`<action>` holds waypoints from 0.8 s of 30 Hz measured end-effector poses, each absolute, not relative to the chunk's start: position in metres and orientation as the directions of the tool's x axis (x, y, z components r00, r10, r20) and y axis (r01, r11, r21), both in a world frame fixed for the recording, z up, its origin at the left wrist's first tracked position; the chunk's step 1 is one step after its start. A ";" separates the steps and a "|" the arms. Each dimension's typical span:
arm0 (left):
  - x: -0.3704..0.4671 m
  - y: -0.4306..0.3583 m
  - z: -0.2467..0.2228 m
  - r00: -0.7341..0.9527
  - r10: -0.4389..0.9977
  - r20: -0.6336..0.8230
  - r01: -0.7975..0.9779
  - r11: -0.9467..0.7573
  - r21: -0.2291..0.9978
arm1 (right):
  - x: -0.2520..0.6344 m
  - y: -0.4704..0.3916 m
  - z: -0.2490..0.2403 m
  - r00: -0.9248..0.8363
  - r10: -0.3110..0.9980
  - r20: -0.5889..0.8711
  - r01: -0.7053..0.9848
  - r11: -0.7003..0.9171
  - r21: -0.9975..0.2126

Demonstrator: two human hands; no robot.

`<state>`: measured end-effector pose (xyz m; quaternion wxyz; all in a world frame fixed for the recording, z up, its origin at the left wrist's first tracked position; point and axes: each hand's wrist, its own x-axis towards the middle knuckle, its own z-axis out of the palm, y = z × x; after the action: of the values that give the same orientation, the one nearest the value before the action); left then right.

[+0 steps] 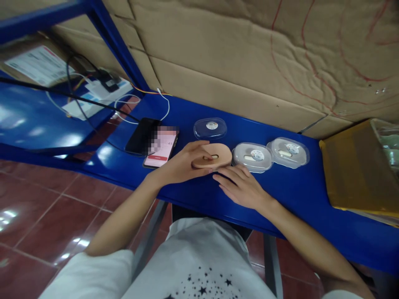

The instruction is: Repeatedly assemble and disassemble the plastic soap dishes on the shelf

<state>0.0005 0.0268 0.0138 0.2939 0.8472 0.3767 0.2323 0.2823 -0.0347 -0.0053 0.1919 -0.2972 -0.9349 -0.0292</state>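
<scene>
A tan oval piece [222, 154] with a small slot near its middle is in front of me on the blue table. My left hand [187, 166] grips its left side, fingers over the top and the slot. Near its lower right edge is my right hand [241, 185], fingers slightly bent and apart, the fingertips close to the rim. Just right of the piece sits a clear-lidded white container [251, 160] with a round sticker, and a similar container [291, 155] stands beyond it. Behind the tan piece lies a clear lid [205, 132] with a sticker.
A lit phone [162, 145] and a black device [140, 135] lie to the left, with cables running to a white power strip [102, 97]. At the right stands a taped box [352, 170]. A cardboard wall [218, 74] rises along the table's back edge.
</scene>
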 end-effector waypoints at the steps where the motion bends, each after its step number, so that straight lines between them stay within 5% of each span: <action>1: 0.001 0.023 0.015 0.621 0.767 0.161 0.494 -0.542 0.680 | 0.282 -0.036 -0.004 -0.751 0.524 0.402 0.553 0.832 -0.053; 9: 0.000 0.016 0.023 0.619 0.762 0.191 0.506 -0.573 0.645 | 0.280 -0.039 0.008 -0.757 0.402 0.516 0.492 0.869 0.046; 13: 0.004 0.035 0.018 0.582 0.775 0.244 0.553 -0.598 0.581 | 0.274 -0.038 0.004 -0.811 0.400 0.426 0.454 0.891 0.028; 24: 0.006 0.065 0.008 0.643 0.760 0.096 0.671 -0.620 0.407 | 0.266 -0.044 -0.006 -0.876 0.413 0.247 0.430 0.903 0.015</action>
<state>0.0059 0.0653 0.0083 0.1696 0.8904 0.4018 0.1303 0.2664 -0.0438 -0.0057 0.1199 -0.2177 -0.9680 -0.0345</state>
